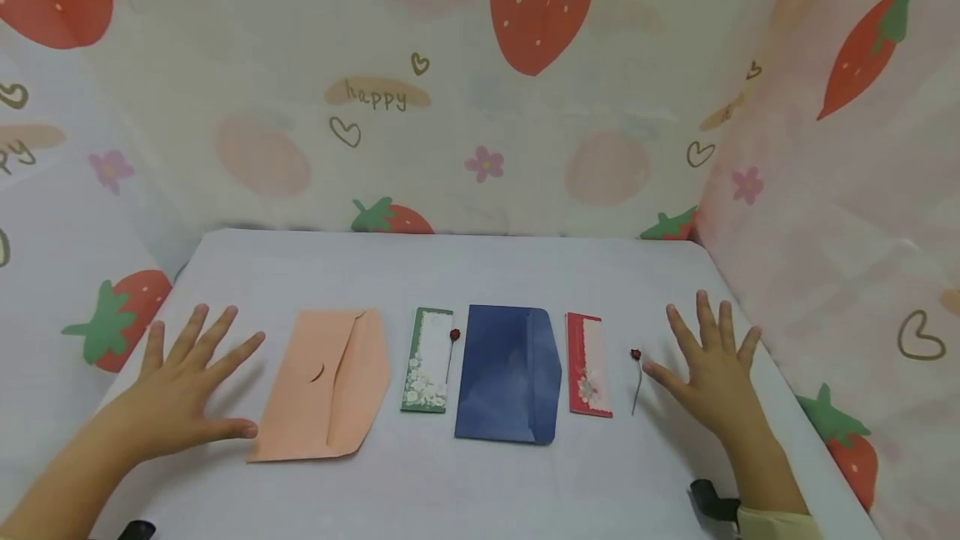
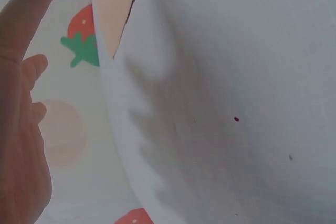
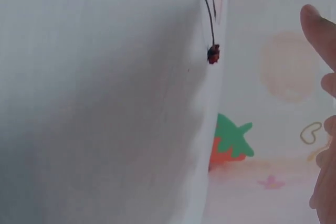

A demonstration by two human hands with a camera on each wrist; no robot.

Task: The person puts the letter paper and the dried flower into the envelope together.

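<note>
Six Pieces in One Row, Two of Each Kind

Two envelopes, two cards and two stemmed flowers lie across the middle of the white surface (image 1: 525,490). From its left edge to its right come the peach envelope (image 1: 307,390), the green-bordered card (image 1: 429,357), one flower (image 1: 454,335) along that card's right side, the navy envelope (image 1: 495,373), the red-bordered card (image 1: 589,373) and the other flower (image 1: 636,354). Both envelopes have their flaps toward the surface's right edge.

Two hands bracket the row, fingers spread wide and holding nothing. The left hand (image 1: 180,394) is by the left edge; its thumb tip meets the peach envelope's near left corner in the head view, though actual contact cannot be told. The right hand (image 1: 712,382) is by the right edge, its thumb just beside the second flower.

Narrow gaps part the navy envelope from its neighbours. Wider strips of white run behind the row to the far edge and in front of it, where the picture cuts off the near edge.
</note>
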